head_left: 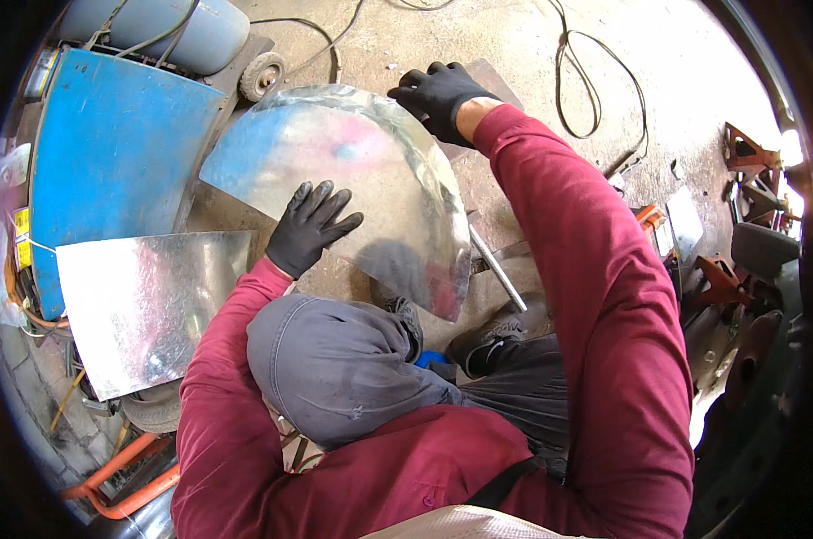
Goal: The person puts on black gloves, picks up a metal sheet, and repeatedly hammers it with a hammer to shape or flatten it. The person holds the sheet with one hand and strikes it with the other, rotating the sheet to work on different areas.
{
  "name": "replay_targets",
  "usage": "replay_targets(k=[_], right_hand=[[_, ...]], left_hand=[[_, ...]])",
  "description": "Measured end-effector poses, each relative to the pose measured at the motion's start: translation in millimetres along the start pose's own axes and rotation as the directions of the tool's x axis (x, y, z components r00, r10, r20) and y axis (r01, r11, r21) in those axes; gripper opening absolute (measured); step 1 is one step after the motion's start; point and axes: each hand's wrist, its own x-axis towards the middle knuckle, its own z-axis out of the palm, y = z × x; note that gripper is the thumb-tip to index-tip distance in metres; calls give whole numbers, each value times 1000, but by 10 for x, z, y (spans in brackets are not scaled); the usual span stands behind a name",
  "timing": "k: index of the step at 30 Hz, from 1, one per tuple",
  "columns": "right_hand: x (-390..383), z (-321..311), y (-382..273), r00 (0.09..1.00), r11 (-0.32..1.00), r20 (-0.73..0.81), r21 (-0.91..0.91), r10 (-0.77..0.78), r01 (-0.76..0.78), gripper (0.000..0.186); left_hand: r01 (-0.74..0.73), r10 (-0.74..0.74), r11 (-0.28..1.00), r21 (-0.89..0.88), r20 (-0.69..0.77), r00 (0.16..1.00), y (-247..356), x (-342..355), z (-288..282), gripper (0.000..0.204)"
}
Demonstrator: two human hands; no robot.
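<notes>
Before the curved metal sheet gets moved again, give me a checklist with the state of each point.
1. Left hand gloved, flat on the curved metal sheet: ok.
2. Right hand gloved, gripping the sheet's far edge: ok.
3. Sheet's sharp lower corner near the knee: not ok.
4. Metal rod lying beside the sheet: not ok.
5. Cable loose on the floor: not ok.
6. Sheet's underside support: cannot tell.

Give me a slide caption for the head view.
Gloved left hand presses on a curved metal sheet while the right hand grips its far edge.
</notes>
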Motion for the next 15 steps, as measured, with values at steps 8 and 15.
replay_targets(k=[8, 15], right_hand=[[-868, 38, -294, 964, 968, -89, 56, 251, -247, 25], [-2234, 696, -495, 788, 746, 52, 290, 613, -599, 54]], left_hand=[[-55, 28, 990, -127, -207, 978, -128, 140, -217, 45], [-122, 85, 979, -166, -212, 974, -171, 520, -453, 44]])
